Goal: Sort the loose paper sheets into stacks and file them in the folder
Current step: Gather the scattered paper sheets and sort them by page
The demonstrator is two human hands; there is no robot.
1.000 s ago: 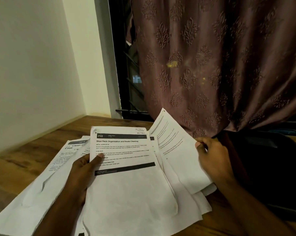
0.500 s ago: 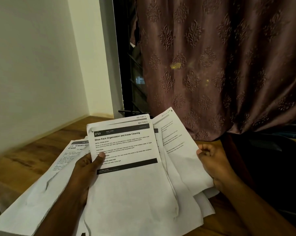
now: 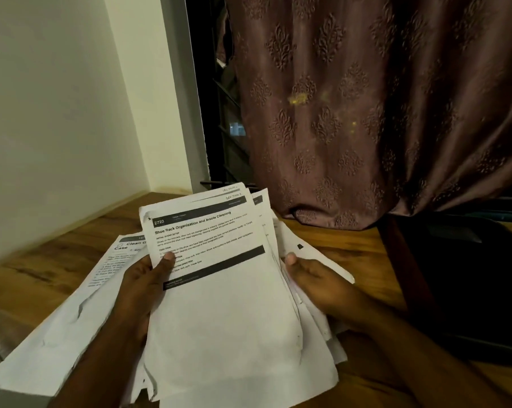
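I hold a stack of printed sheets (image 3: 219, 290) raised over the wooden table; the top sheet is headed "Shoe Rack Organization and Insole Cleaning". My left hand (image 3: 142, 287) grips the stack's left edge with the thumb on the top sheet. My right hand (image 3: 316, 282) holds the stack's right edge, thumb against the sheet edges. More loose sheets (image 3: 72, 328) lie spread on the table to the left, one headed "Clean". A dark folder (image 3: 466, 290) lies at the right.
The wooden table (image 3: 42, 269) meets a pale wall (image 3: 51, 128) on the left. A patterned brown curtain (image 3: 366, 113) hangs behind, its hem resting on the table. A dark window gap (image 3: 219, 113) shows beside the curtain.
My right hand has brought the fanned-out right sheet in against the stack, so the sheets now lie closer together. The stack has risen and tilted a little.
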